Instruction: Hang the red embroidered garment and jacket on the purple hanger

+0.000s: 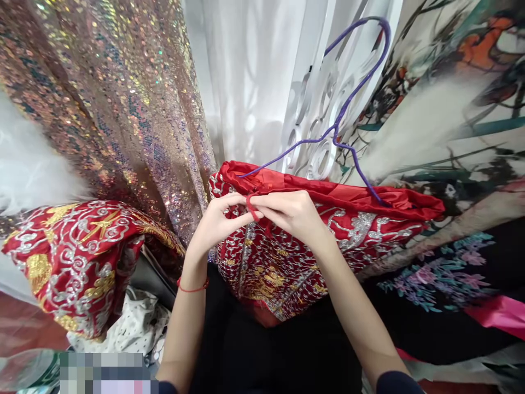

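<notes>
A red embroidered garment (361, 224) with silver and gold thread hangs on a purple wire hanger (348, 98) in front of me. My left hand (217, 221) and my right hand (291, 210) meet at its collar, both pinching a thin red tie or loop (250, 205) of the garment between closed fingertips. A red string bracelet (192, 287) circles my left wrist.
A sequinned iridescent fabric (123, 93) hangs at the left, a white sheer curtain (246, 71) behind. A second red embroidered piece (74, 257) lies at the left over dotted white cloth (135, 323). Floral printed fabric (451, 109) fills the right. Dark cloth (266, 350) lies below.
</notes>
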The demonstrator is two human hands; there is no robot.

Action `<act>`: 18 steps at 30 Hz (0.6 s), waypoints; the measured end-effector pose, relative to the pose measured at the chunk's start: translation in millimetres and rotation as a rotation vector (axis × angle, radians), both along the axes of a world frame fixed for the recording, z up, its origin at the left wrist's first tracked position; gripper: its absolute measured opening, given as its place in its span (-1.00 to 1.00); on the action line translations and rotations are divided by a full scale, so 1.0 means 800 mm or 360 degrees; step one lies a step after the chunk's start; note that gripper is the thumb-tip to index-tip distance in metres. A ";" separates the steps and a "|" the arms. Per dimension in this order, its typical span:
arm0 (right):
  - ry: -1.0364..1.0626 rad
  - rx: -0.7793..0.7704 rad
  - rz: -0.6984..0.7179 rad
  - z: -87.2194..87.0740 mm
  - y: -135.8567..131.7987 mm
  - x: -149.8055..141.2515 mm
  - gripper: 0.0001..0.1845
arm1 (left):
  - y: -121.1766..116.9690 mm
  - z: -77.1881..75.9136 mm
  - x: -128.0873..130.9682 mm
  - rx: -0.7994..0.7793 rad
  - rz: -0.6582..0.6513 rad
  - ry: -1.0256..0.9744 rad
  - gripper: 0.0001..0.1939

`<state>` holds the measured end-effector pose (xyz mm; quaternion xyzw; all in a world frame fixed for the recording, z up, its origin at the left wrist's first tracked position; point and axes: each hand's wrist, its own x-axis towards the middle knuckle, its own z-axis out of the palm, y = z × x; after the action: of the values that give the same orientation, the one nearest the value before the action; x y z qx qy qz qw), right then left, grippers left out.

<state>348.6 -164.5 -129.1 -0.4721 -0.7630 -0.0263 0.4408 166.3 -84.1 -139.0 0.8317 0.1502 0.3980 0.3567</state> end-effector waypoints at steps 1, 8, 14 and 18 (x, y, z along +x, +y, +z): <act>-0.0084 0.0031 -0.0041 0.000 0.000 0.000 -0.74 | 0.002 -0.002 0.000 -0.0056 -0.0032 -0.0001 -0.76; -0.0116 0.0213 -0.0481 -0.007 -0.006 -0.011 -0.81 | 0.003 -0.005 0.003 -0.0264 0.0038 -0.0220 -0.71; -0.0028 0.0246 -0.0454 -0.014 -0.001 -0.010 -0.84 | 0.003 -0.009 0.010 -0.0397 -0.0023 -0.0206 -0.80; -0.0107 0.0275 -0.0426 -0.015 0.001 -0.004 -0.82 | 0.011 -0.012 0.012 -0.0450 -0.0049 -0.0209 -0.82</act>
<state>345.0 -163.3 -141.3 -0.5288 -0.7024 -0.1662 0.4465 175.5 -75.1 -148.6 0.7476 0.1684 0.4210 0.4853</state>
